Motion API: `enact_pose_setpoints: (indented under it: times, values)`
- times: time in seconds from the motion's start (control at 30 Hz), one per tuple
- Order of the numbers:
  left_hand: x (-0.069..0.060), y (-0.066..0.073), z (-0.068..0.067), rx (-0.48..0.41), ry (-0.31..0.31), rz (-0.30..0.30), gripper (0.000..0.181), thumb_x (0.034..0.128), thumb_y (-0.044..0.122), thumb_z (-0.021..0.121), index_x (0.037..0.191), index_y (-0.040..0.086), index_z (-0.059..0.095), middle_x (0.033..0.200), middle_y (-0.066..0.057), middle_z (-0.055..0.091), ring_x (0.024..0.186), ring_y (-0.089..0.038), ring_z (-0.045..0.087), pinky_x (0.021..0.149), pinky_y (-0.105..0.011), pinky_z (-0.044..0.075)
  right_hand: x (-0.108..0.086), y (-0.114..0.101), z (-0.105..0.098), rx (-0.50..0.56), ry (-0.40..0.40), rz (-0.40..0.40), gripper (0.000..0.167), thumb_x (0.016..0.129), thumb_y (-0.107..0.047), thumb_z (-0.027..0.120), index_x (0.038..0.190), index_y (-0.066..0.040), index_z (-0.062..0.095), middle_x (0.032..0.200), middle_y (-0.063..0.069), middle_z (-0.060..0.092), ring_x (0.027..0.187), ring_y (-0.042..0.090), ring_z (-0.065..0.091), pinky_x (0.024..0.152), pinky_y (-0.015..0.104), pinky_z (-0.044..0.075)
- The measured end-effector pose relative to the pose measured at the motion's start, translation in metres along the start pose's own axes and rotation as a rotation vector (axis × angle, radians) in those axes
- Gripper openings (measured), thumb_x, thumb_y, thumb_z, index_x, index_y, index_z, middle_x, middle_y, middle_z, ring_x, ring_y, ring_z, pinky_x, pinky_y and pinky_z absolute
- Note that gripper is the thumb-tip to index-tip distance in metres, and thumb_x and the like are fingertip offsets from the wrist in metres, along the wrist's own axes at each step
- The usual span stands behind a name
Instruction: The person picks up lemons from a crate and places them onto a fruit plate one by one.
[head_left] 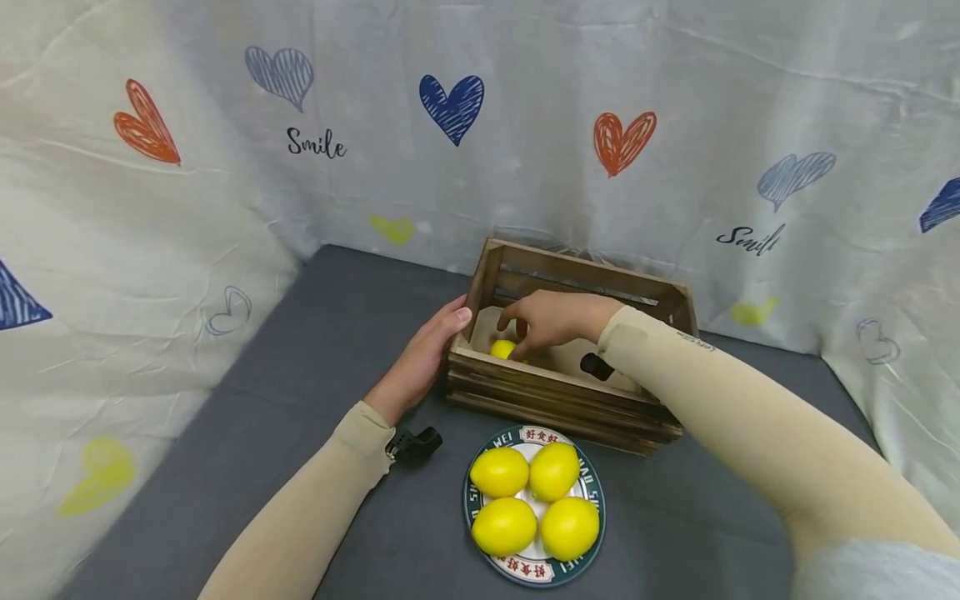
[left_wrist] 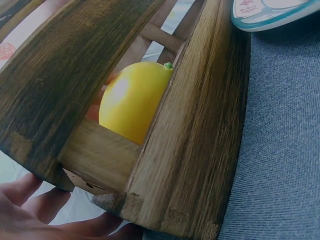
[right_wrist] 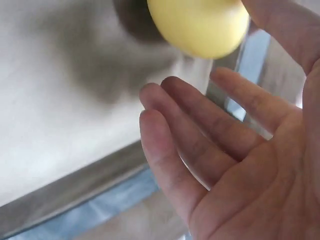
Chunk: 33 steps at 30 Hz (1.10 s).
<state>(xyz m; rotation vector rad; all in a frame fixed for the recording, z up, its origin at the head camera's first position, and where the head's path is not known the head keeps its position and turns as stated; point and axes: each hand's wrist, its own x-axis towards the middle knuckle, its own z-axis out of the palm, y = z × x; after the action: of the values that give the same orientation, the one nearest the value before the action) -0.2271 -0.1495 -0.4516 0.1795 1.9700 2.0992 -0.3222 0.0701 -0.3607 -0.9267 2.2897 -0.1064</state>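
Observation:
My left hand (head_left: 423, 354) grips the left end of a slatted wooden crate (head_left: 555, 400), its thumb at the rim; in the left wrist view its fingers (left_wrist: 47, 200) curl at the crate's end. Inside the crate, my right hand (head_left: 558, 318) reaches down with fingers spread and loosely bent. A yellow lemon (head_left: 502, 348) lies in the crate's near left corner, just below that hand. The right wrist view shows the lemon (right_wrist: 202, 25) near the thumb, apart from the other fingertips. Through a gap between slats, the lemon (left_wrist: 132, 100) shows a green tip.
In front of the crate stands a round plate (head_left: 534, 581) with a dark green patterned rim, bearing several lemons (head_left: 504, 527). A dark grey cloth (head_left: 375, 533) covers the table. Behind it hangs a pale curtain (head_left: 540, 83) printed with hearts.

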Motion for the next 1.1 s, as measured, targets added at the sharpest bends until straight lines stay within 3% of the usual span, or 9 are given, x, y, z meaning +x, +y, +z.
enact_pose_setpoints:
  times: [0.17,0.33,0.87,1.1]
  values:
    - [0.000,0.001,0.000,0.008,0.014,-0.005,0.082,0.1038,0.059,0.051,0.174,0.027,0.023,0.181,-0.003,0.020,0.165,-0.029,0.027,0.135,-0.057,0.024,0.009,-0.009,0.005,0.010,-0.050,-0.024,0.054,0.103,-0.024,0.073,0.154,-0.016,0.059,0.145,0.017,0.067,0.134,0.033,0.064,0.115,0.049,0.053]
    - [-0.001,0.002,0.002,0.013,0.016,-0.007,0.082,0.1038,0.059,0.051,0.174,0.027,0.024,0.181,-0.003,0.020,0.165,-0.028,0.026,0.135,-0.056,0.023,0.012,-0.013,0.009,0.004,-0.075,-0.055,0.056,0.100,-0.016,0.069,0.155,-0.018,0.059,0.151,0.011,0.064,0.138,0.033,0.062,0.115,0.048,0.053]
    - [0.001,0.000,0.000,0.033,0.026,-0.009,0.081,0.1045,0.062,0.051,0.173,0.030,0.025,0.181,-0.001,0.022,0.165,-0.028,0.027,0.135,-0.058,0.023,0.015,-0.014,0.009,0.007,-0.092,-0.081,0.056,0.099,-0.008,0.072,0.151,-0.025,0.064,0.152,0.006,0.064,0.135,0.031,0.063,0.111,0.047,0.055]
    - [0.002,-0.002,0.000,0.027,0.043,-0.004,0.079,0.1049,0.061,0.051,0.173,0.028,0.027,0.180,-0.002,0.025,0.164,-0.028,0.028,0.135,-0.057,0.023,0.001,-0.013,0.000,-0.053,-0.055,-0.075,0.055,0.096,-0.012,0.077,0.149,-0.024,0.066,0.147,0.007,0.067,0.130,0.030,0.065,0.109,0.047,0.056]
